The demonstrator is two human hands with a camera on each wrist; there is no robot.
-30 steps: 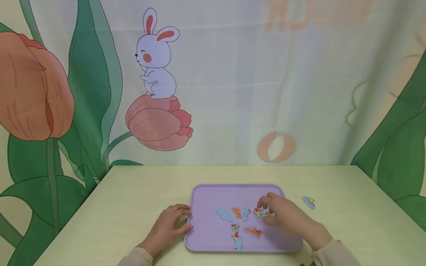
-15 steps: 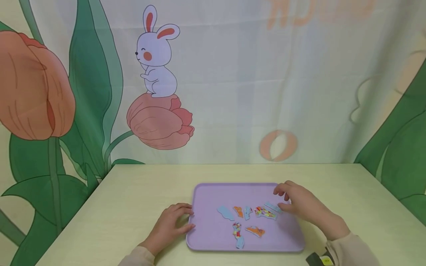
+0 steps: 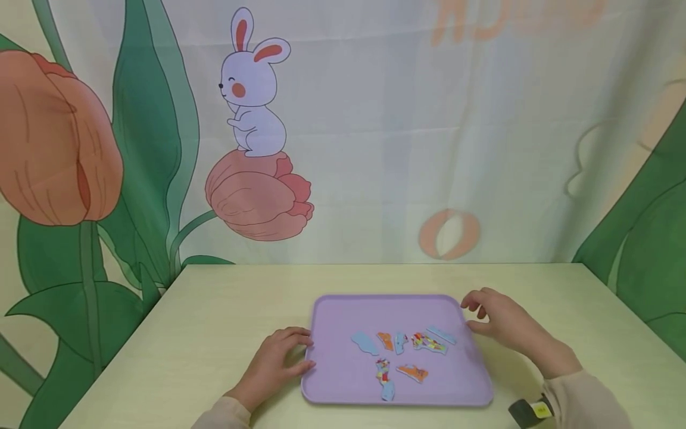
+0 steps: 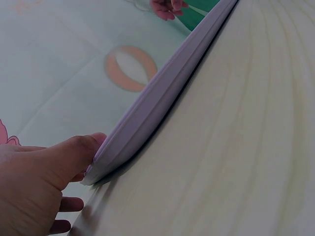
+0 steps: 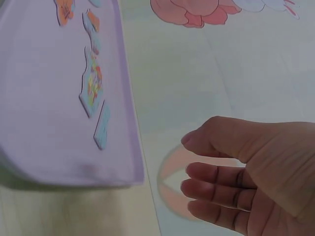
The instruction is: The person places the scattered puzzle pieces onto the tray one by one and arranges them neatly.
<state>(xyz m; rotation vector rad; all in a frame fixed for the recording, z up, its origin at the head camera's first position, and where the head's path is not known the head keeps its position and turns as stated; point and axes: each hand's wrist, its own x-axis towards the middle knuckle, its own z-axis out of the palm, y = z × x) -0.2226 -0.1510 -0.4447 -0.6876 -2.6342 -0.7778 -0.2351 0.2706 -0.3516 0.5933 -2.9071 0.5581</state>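
Note:
A lilac tray (image 3: 337,390) carries several flat, irregular puzzle pieces. My left hand (image 3: 274,364) rests at its left edge, with thumb and fingertips touching the rim; in the left wrist view the thumb lies along the tray's outer wall. My right hand (image 3: 504,323) hovers just beyond the right rim, fingers loosely bent, holding nothing visible in the right wrist view. Nearest to it on the tray is a narrow light-blue piece (image 3: 442,335). Beside that lies a multicoloured piece (image 3: 430,344). The spot on the table under my right hand is hidden.
Farther left on the tray are a light-blue piece (image 3: 365,344) and an orange piece (image 3: 385,340). Lower down lie another orange piece (image 3: 413,373) and a multicoloured one (image 3: 383,372). A printed curtain (image 3: 364,149) hangs behind the pale table (image 3: 241,292).
My right hand has let go of the narrow light-blue piece on the tray and moved right, past the rim, over where a loose piece lay on the table. My left hand stays put.

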